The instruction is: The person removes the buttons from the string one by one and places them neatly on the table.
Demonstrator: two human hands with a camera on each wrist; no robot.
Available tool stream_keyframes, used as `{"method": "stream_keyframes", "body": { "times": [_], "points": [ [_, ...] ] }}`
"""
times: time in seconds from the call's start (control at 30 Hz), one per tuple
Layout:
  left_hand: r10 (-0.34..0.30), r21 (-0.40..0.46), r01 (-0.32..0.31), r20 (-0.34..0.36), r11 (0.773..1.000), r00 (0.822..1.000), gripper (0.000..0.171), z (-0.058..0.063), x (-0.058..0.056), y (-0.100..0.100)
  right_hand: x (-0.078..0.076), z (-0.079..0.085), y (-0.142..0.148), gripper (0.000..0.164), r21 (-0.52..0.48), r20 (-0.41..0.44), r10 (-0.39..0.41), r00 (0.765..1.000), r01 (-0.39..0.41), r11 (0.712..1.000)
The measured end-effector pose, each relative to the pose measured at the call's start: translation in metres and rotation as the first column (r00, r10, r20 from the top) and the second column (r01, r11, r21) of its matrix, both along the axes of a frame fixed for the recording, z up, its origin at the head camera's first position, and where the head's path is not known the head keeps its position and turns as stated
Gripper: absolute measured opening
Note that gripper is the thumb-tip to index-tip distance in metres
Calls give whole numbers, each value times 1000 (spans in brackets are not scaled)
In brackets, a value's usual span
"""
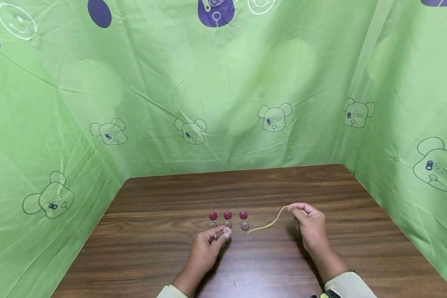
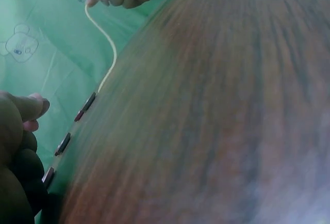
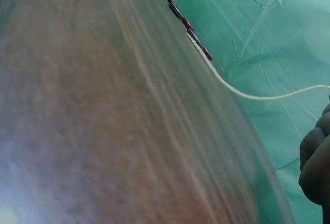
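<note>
Between thumb and fingertips, my left hand pinches a pale pink button, held just above the table. My right hand pinches one end of a thin yellow cord; its other end trails down to the table beside a grey-brown button. Two more grey-brown buttons lie in that row, the middle one right behind the pink button and the left one partly covered by my left fingers. In the right wrist view, the cord sags from the right hand.
Three dark red buttons, the middle one among them, form a row behind the grey-brown ones. The brown wood-grain table is enclosed at the back and sides by green printed cloth.
</note>
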State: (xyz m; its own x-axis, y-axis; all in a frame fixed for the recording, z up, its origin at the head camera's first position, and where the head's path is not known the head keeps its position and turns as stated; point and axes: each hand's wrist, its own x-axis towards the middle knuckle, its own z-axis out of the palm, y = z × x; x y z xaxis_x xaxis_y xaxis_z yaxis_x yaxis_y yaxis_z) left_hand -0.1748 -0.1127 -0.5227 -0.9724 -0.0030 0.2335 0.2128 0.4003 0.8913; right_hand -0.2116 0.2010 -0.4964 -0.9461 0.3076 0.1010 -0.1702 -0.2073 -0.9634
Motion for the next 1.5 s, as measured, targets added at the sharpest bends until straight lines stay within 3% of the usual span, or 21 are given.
{"method": "stream_keyframes", "body": {
  "times": [0.2,0.5,0.67,0.8,1.07,1.27,1.5],
  "points": [
    [2,-48,-2,-5,999,1000,23,0,1,2,0,2,1,22,-33,-13,-22,1000,21,999],
    [28,-183,-34,-37,983,999,9,1,1,4,0,3,-1,9,-14,-6,-21,1000,20,1000],
    [63,-339,-96,-107,936,992,3,0,2,9,0,3,-2,13,1,5,-27,1000,27,1000],
    [85,-431,-128,-119,893,989,5,-2,2,12,0,2,-1,18,0,14,-29,999,29,1000],
    [113,-458,-179,-169,871,979,16,-4,4,13,0,1,-2,18,-3,16,-20,1000,20,1000],
    [94,-504,-185,-202,843,975,11,-3,4,15,-1,-1,-2,20,10,18,-21,1000,21,1000],
    [111,-516,-197,-192,834,975,12,-2,4,15,1,1,-3,16,1,-3,-5,1000,5,1000]
  ]
}}
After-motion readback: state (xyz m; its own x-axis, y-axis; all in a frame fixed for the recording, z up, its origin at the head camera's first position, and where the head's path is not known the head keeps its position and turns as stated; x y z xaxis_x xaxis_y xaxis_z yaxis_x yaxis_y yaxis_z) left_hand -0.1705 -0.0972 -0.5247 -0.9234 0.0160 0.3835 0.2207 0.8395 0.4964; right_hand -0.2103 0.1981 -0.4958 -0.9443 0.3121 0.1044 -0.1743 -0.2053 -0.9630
